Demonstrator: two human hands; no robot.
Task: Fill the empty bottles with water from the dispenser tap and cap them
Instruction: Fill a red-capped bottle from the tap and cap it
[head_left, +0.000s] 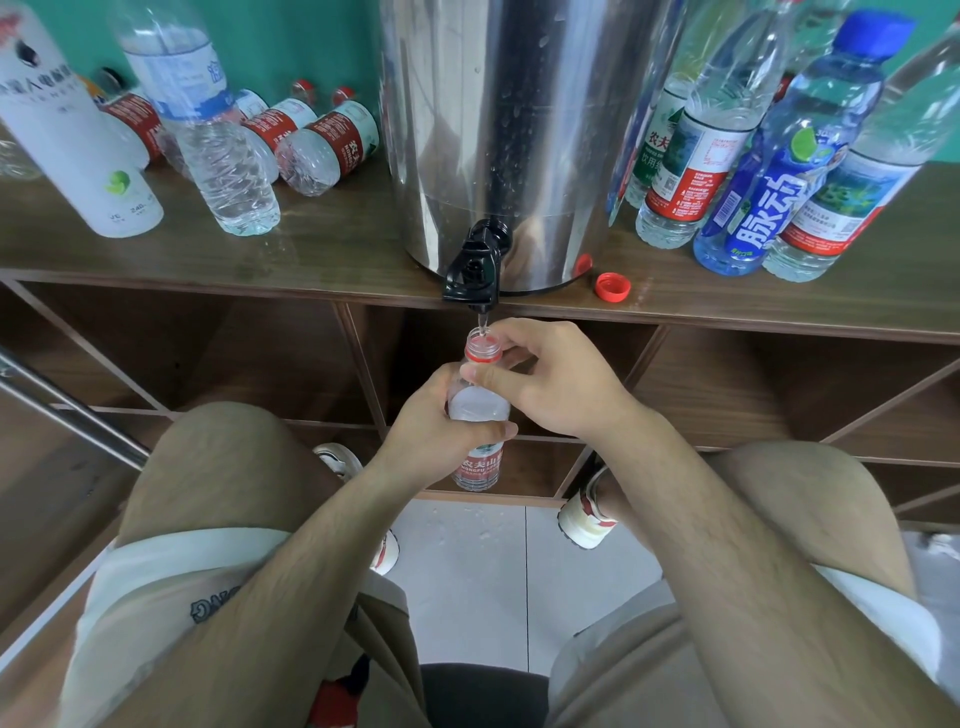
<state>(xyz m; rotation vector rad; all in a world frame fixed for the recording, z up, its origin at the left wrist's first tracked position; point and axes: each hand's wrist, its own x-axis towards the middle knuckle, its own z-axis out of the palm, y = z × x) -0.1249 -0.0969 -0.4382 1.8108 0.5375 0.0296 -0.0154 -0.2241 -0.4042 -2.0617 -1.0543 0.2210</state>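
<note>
below the shelf (322, 244), bottle (479, 406) inside left grip (441, 421)

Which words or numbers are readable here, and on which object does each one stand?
"脉动": blue bottle.
"农夫": green-labelled bottle.
"农夫山" and "NONGFU SP": held bottle.
"240": white bottle.
The other labels and fine print are too small or blurred to read.
</note>
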